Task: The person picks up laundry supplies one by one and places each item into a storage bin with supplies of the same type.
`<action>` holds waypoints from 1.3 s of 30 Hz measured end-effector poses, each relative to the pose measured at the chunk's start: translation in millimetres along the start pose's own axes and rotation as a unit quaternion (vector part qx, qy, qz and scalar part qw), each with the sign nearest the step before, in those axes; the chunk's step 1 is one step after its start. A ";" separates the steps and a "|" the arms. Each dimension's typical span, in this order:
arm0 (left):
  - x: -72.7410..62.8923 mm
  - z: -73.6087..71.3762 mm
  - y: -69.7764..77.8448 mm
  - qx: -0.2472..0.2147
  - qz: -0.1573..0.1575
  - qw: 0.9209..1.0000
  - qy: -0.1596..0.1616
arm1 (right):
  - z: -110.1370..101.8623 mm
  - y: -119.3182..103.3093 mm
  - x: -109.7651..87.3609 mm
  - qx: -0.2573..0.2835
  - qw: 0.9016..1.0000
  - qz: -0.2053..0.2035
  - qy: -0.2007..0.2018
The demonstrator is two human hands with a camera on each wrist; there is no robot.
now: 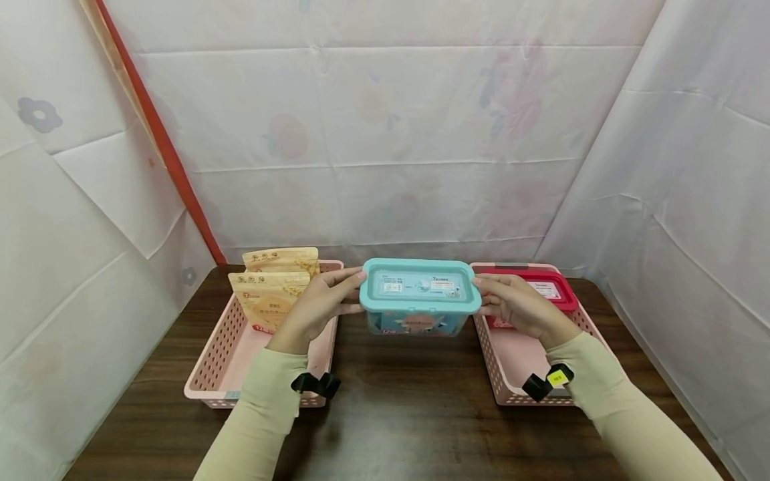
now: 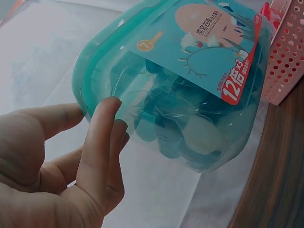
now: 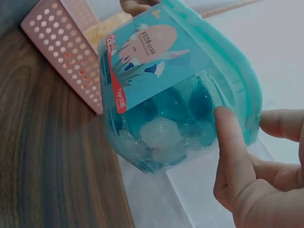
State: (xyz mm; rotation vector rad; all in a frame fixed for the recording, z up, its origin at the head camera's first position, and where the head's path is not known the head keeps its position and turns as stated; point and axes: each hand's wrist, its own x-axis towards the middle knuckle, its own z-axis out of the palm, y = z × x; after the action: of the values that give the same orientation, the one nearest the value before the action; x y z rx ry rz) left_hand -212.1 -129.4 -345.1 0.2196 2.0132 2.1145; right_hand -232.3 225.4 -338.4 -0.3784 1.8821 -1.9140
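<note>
A clear tub of laundry pods with a light teal lid is held up above the table between two hands. My left hand pinches its left end, thumb at the lid's rim and fingers below it. At the opposite end, my right hand grips the same way. Blue-green and whitish pods show through the tub wall in the left wrist view. A blue printed label covers the front in the right wrist view. The tub is level, lid up, between two pink baskets.
The left pink basket has two yellow pouches standing in it. In the right pink basket sits a red-lidded tub, partly behind my right hand. Dark wooden table; white patterned sheets hang around it.
</note>
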 end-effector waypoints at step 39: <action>3.0 34.6 -2.4 -0.033 0.016 0.998 -0.045 | -24.6 4.7 -29.1 -0.002 1.000 -0.014 0.012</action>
State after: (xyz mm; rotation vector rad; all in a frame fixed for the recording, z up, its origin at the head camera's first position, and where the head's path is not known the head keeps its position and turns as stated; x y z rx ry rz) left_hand -206.1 -95.2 -345.7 0.3326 1.8998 2.1453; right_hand -218.1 261.0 -341.1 -0.3873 1.9054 -1.9407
